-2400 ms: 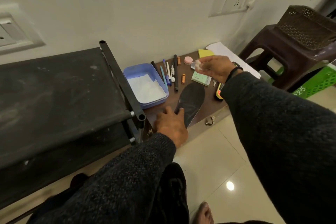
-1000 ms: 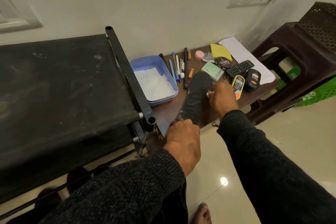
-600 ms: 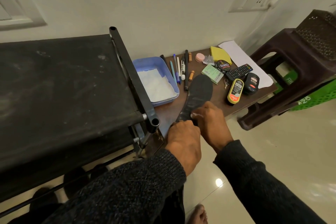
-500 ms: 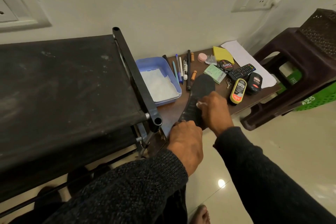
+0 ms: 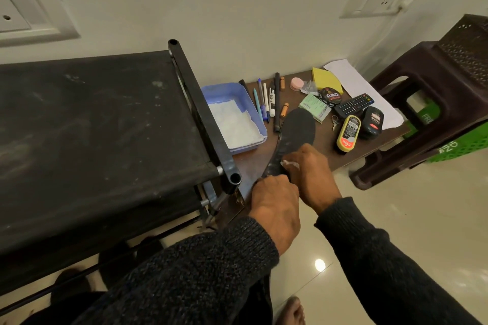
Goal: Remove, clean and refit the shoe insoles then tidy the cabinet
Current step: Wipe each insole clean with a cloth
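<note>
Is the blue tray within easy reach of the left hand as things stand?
Probably yes. The blue tray sits open-topped just beyond the left hand, nothing between them, but that hand holds the insole heel and must release it first.

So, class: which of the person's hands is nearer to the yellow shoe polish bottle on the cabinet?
The right hand. It presses a small white wipe on the insole, just short of the yellow shoe polish bottle. The left hand grips the insole's near end, farther away.
</note>
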A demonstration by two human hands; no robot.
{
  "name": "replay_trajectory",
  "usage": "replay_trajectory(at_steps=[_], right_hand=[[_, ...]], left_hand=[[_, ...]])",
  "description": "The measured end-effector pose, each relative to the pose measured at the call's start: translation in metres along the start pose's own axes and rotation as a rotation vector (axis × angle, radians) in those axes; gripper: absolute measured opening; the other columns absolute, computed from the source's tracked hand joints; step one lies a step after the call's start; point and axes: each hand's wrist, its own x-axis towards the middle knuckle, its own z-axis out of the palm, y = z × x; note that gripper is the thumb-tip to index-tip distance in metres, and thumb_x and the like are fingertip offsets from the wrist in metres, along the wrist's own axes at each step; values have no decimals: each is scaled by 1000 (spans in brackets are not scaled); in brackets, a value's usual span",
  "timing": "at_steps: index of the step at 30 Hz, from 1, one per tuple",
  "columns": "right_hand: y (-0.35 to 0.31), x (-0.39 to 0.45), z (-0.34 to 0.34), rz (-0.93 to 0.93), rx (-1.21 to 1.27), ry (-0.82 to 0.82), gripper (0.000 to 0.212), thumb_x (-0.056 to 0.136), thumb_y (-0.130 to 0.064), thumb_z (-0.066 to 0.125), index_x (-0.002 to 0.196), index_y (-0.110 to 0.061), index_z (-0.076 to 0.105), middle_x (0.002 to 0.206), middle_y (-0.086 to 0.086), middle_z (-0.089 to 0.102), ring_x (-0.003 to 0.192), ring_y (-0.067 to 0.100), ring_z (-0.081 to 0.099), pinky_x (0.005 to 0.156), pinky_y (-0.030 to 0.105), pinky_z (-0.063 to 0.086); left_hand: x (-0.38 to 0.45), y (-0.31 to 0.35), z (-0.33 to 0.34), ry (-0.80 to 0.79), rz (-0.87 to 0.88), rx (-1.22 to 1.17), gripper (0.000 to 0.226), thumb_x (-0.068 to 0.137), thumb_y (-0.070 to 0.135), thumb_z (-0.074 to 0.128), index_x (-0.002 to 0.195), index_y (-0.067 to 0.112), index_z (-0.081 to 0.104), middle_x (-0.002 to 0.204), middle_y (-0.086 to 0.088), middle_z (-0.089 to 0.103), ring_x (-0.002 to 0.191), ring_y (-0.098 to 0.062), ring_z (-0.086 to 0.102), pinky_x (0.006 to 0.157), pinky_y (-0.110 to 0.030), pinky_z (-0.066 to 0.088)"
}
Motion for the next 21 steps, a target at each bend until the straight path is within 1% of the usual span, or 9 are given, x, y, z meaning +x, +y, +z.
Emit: replay_trajectory(at_steps=[2, 3, 5, 6, 9, 11, 15, 18, 21], right_hand=[[-1, -7, -5, -45, 20, -62, 14, 97, -16, 65, 102, -17, 77, 99, 5, 59, 87, 18, 53, 69, 24, 43], [1, -6, -7, -47, 26, -80, 14, 96, -17, 66, 103, -18, 77, 100, 4, 60, 89, 18, 55, 69, 21, 42], [5, 1, -7, -28, 12, -71, 14, 95, -19, 67, 106, -21, 77, 102, 1, 61, 91, 17, 58, 68, 15, 37], [6, 7, -5, -21, -15, -49, 15, 95, -20, 66, 107, -21, 76, 103, 1, 60, 91, 17, 58, 68, 16, 38], [7, 31, -6, 31, -63, -12, 21, 97, -16, 62, 114, -16, 73, 112, 7, 59, 96, 22, 57, 78, 31, 48], [7, 48, -8, 59, -99, 7, 21, 95, -11, 63, 113, -14, 74, 111, 10, 59, 99, 27, 59, 81, 40, 53], [11, 78, -8, 100, -108, 5, 25, 91, -6, 65, 113, -13, 74, 111, 13, 59, 103, 34, 58, 86, 48, 53], [12, 87, -5, 122, -99, 24, 22, 89, -5, 66, 108, -11, 76, 109, 14, 60, 103, 34, 58, 86, 46, 52], [11, 82, -2, 81, -87, 25, 21, 90, -6, 66, 107, -11, 77, 104, 12, 60, 97, 32, 57, 80, 40, 50]], left_hand=[[-2, 1, 2, 5, 4, 15, 43, 98, 12, 59, 140, 10, 52, 141, -12, 49, 129, -29, 51, 100, -39, 46], [-2, 1, 3, 5, 5, 23, 42, 97, 13, 60, 139, 11, 53, 140, -12, 50, 128, -29, 52, 99, -39, 47], [-1, 0, 3, 2, 4, 34, 40, 96, 14, 61, 136, 11, 56, 136, -12, 54, 124, -28, 55, 96, -38, 49], [-1, 0, 4, -5, 4, 36, 40, 96, 14, 62, 135, 11, 56, 135, -12, 55, 123, -28, 56, 95, -38, 50], [1, -1, 3, -41, -12, 11, 41, 94, 14, 65, 134, 10, 57, 132, -13, 56, 120, -29, 59, 93, -38, 51], [2, -1, 3, -55, -16, -6, 42, 94, 14, 65, 135, 9, 57, 132, -13, 57, 120, -29, 59, 93, -38, 51], [5, 0, 0, -112, -58, -67, 48, 96, 13, 64, 141, 5, 51, 137, -17, 53, 125, -32, 54, 103, -40, 48], [5, 0, -1, -141, -63, -56, 49, 96, 14, 64, 141, 3, 49, 138, -18, 52, 126, -33, 54, 103, -41, 47], [4, 0, 1, -122, -29, 6, 47, 95, 14, 65, 139, 5, 52, 137, -17, 54, 124, -32, 56, 100, -41, 49]])
